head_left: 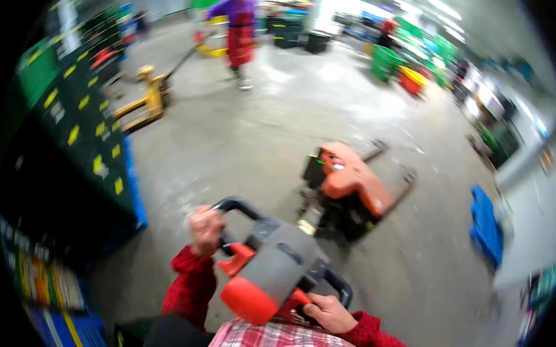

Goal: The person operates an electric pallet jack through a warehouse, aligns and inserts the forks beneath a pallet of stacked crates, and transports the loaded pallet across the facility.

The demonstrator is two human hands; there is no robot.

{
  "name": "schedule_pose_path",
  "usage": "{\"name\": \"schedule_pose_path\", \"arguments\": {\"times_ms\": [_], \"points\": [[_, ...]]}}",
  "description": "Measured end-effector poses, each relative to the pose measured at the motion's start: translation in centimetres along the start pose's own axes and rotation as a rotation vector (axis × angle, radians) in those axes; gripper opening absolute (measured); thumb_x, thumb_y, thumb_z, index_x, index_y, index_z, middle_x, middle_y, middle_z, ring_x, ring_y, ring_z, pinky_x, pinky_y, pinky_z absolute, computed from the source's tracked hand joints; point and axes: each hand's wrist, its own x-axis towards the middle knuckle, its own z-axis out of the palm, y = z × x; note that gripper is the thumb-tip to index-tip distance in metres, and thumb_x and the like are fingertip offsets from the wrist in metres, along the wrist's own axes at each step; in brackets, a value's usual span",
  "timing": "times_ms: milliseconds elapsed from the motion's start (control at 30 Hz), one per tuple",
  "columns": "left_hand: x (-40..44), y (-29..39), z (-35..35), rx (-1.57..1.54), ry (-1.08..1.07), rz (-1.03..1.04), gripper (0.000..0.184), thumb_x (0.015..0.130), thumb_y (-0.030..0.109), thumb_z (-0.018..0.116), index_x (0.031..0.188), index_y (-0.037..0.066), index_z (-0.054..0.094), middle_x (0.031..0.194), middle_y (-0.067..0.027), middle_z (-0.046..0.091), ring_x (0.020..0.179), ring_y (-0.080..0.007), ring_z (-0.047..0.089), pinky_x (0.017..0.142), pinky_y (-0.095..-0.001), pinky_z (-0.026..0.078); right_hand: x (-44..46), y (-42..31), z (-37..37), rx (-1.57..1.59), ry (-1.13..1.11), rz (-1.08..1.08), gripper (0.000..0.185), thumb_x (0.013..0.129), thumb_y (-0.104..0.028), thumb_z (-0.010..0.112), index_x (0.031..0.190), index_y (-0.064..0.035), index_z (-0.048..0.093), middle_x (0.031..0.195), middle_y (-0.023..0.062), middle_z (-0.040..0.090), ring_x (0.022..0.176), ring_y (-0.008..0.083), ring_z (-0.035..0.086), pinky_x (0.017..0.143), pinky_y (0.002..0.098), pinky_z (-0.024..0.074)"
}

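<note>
The hands are apart, each curled around its own side of one grey control handle (287, 254): the left hand (206, 227) on a black loop (242, 206), the right hand (331, 314) opposite, thumb near a red lever (300, 296). This wide hold probably gives even leverage for steering, with the controls in reach; blur hides whether anything is pressed. The handle tilts back towards the person's checked garment (283, 341), while the orange pallet truck (350, 178) it belongs to stands just ahead on the floor (248, 135), its forks (405, 189) pointing away, which seems to keep them clear of the feet. At the left, dark crates (76, 115) rest stacked on a blue pallet (133, 183), likely so forks can slide underneath
</note>
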Motion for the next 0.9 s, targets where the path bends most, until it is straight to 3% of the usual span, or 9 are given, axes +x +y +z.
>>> {"name": "schedule_pose_path", "arguments": {"times_ms": [67,100,200,267,467,533,733,833,900], "points": [[1.1,0.2,1.0,-0.101,0.041,-0.114,0.031,0.085,0.017,0.048,0.057,0.004,0.051,0.055,-0.008,0.05,0.055,-0.0255,0.047,0.062,-0.0382,0.036,0.7,-0.1,-1.2,0.001,0.006,0.004,0.04,0.094,-0.04,0.057,0.09,0.0,0.059,0.069,0.0243,0.056,0.066,0.0416,0.057,0.061,0.0439,0.0443],[1.6,1.0,1.4,-0.115,0.037,-0.171,0.034,0.087,0.018,0.047,0.057,0.003,0.052,0.053,-0.008,0.049,0.056,-0.0247,0.047,0.063,-0.0376,0.036,0.9,1.5,-0.9,0.003,0.065,-0.099,0.045,0.094,-0.045,0.054,0.09,-0.0013,0.061,0.069,0.0251,0.057,0.067,0.044,0.058,0.061,0.0452,0.045],[1.3,1.3,2.8,-0.108,0.02,-0.316,0.041,0.093,0.02,0.046,0.057,0.0,0.053,0.053,-0.009,0.049,0.056,-0.0234,0.046,0.067,-0.0364,0.036,1.4,1.8,-1.7,-0.052,0.007,0.024,0.059,0.088,-0.057,0.055,0.089,0.0019,0.06,0.067,0.0256,0.058,0.067,0.0415,0.061,0.061,0.0443,0.0473],[0.9,1.3,3.8,-0.125,0.017,-0.313,0.045,0.095,0.022,0.046,0.057,-0.001,0.053,0.052,-0.0088,0.049,0.057,-0.0228,0.045,0.068,-0.0366,0.035,1.9,3.2,-1.5,-0.081,0.014,0.062,0.068,0.078,-0.063,0.064,0.088,0.0049,0.061,0.067,0.0251,0.059,0.069,0.0386,0.064,0.062,0.0433,0.0489],[-0.5,-0.6,4.7,-0.123,0.014,-0.382,0.044,0.095,0.022,0.049,0.057,0.001,0.055,0.053,-0.0082,0.05,0.059,-0.0214,0.045,0.069,-0.0368,0.035,2.7,4.1,-0.9,-0.171,0.056,0.051,0.069,0.071,-0.063,0.069,0.09,0.0041,0.064,0.069,0.0224,0.063,0.07,0.0382,0.065,0.065,0.0424,0.0504],[-0.7,-1.7,4.9,-0.13,-0.001,-0.372,0.044,0.095,0.022,0.049,0.058,0.0,0.054,0.054,-0.0086,0.05,0.059,-0.0213,0.045,0.068,-0.0369,0.035,3.2,3.8,-1.1,-0.209,0.048,0.07,0.067,0.07,-0.06,0.071,0.098,0.001,0.066,0.074,0.0215,0.065,0.073,0.0355,0.066,0.068,0.0414,0.0507],[-3.2,-3.3,5.3,-0.115,-0.006,-0.366,0.041,0.093,0.023,0.05,0.059,0.0,0.054,0.056,-0.0087,0.05,0.061,-0.0224,0.046,0.067,-0.0373,0.036,3.1,6.1,1.1,-0.282,0.102,0.11,0.066,0.069,-0.063,0.07,0.087,0.0,0.064,0.068,0.0202,0.064,0.067,0.0366,0.065,0.062,0.042,0.0504],[-5.4,-4.4,4.8,-0.12,-0.063,-0.345,0.039,0.092,0.022,0.052,0.06,0.001,0.055,0.058,-0.0091,0.051,0.063,-0.0229,0.047,0.068,-0.0369,0.036,2.3,5.5,2.6,-0.291,0.057,0.213,0.065,0.066,-0.062,0.071,0.094,-0.0034,0.067,0.081,0.0199,0.067,0.081,0.0356,0.066,0.074,0.043,0.0509],[-6.4,-4.6,4.3,-0.044,-0.131,-0.377,0.038,0.092,0.023,0.053,0.06,0.002,0.055,0.058,-0.0101,0.051,0.063,-0.0243,0.047,0.068,-0.0374,0.036,2.6,7.7,4.1,-0.302,0.109,0.151,0.065,0.066,-0.062,0.071,0.092,-0.0031,0.066,0.076,0.0193,0.066,0.077,0.0357,0.066,0.07,0.0428,0.0512]]}}
